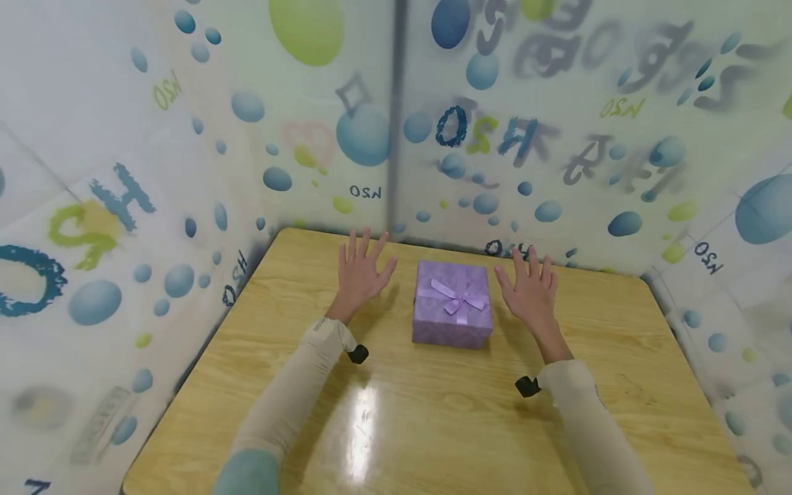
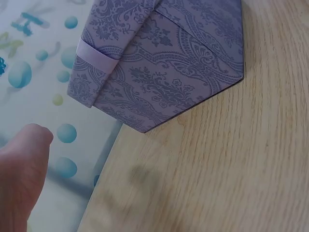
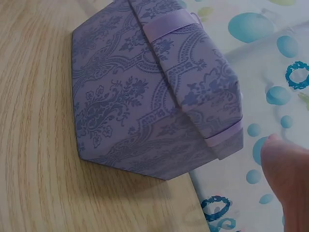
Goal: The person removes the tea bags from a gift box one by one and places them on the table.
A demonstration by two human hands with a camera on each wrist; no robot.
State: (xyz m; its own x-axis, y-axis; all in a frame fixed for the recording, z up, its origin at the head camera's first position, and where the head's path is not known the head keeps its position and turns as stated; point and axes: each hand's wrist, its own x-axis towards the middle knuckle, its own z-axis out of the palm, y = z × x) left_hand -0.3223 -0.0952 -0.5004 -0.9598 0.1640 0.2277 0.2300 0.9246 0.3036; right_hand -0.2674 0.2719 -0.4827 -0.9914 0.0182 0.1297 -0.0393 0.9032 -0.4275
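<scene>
A purple gift box with a lighter ribbon and bow on its lid sits on the wooden table. Its patterned side fills the upper part of the left wrist view, and another side shows in the right wrist view. To the left of the box is my left hand, its fingers spread and straight, apart from the box. My right hand is on the other side, fingers also straight, with a small gap to the box. Neither hand holds anything.
The wooden table has its far edge close to walls covered with printed bubbles and letters. A small black camera sits at the left wrist and another at the right wrist.
</scene>
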